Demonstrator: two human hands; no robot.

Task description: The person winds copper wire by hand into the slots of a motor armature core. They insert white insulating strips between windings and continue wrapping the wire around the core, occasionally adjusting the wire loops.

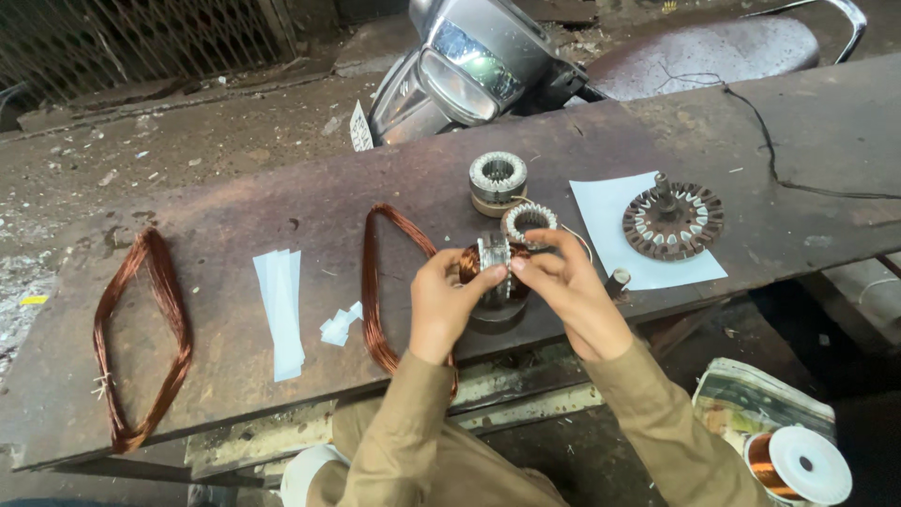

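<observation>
At the bench [235,235] front edge we pinch the stator [495,268] between left hand [441,305] and right hand [563,286], steadying it upright so its slots face us; a coil [380,282] lies beside.

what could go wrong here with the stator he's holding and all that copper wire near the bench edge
1. Both hands, left hand and right hand, hold the stator core upright at the workbench front edge; a slip might drop it off the bench.
2. The copper coil loop beside the left hand hangs over that edge, so a sleeve might snag and drag it.
3. The thin paper strips lie loose and could blow or be brushed off.
</observation>
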